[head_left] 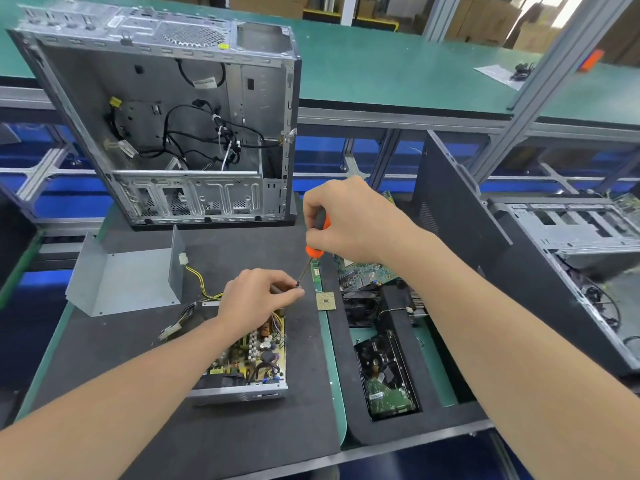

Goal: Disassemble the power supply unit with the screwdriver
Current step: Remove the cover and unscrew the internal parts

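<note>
one power supply unit (249,358) lay opened near the front of the table (335,368), on a dark mat (294,427), its crowded circuit board facing up inside the metal tray. no print on the board could be read.

the left hand (256,299) rested over the unit's far end, thumb and forefinger pinched on the tip of the one screwdriver (317,237); anything smaller between them was too small to tell. the right hand (349,220) was curled round the tool's orange-and-black handle and held it tilted, tip down, above the unit's far right corner.

one grey bent metal cover (121,278) sat behind and to the left of the unit, with yellow and black wires running between the two.

just right of the mat's edge lay one square processor chip (325,301). beside it, a black foam tray (398,431) held one hard drive (388,382), whose white label was too blurred to read, and one green motherboard (363,271).

two computer cases were in view: an open case (173,126) at the back of the mat, wearing a small yellow sticker (223,46) with unreadable print, and a second case (571,254) at the far right.
</note>
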Demonstrator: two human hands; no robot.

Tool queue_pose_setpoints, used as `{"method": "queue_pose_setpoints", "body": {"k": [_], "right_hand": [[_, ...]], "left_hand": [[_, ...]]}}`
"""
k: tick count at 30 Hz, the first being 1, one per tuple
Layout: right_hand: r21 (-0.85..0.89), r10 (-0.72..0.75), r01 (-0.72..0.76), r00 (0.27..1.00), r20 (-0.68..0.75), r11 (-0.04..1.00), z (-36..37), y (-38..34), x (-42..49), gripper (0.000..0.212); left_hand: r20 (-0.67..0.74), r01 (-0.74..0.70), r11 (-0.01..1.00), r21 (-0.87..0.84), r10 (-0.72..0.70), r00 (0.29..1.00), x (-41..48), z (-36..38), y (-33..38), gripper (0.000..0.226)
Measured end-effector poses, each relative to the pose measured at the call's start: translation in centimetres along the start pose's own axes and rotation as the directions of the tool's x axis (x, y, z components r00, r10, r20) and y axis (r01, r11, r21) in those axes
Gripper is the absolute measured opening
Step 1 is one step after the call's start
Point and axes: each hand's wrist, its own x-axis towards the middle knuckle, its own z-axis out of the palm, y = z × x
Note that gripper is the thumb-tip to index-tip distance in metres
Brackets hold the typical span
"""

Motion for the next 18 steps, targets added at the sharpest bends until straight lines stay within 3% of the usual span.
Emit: {"method": "queue_pose_setpoints", "body": {"k": [14,18], "right_hand": [[0.034,-0.025,0.026,0.999,-0.029,0.999,1.6,-2.9,2.6,0.006],[0.048,-0.045,0.045,0.999,-0.019,0.998,2.2,-4.6,3.8,0.005]], "left_hand": [[-0.034,-0.007,0.999,-0.045,0.006,0.999,-0.4,-5.3,-3.6,0.007],[0.024,0.018,0.99,-0.143,-0.014,1.0,-1.3,-7.1,-5.1,0.023]]}}
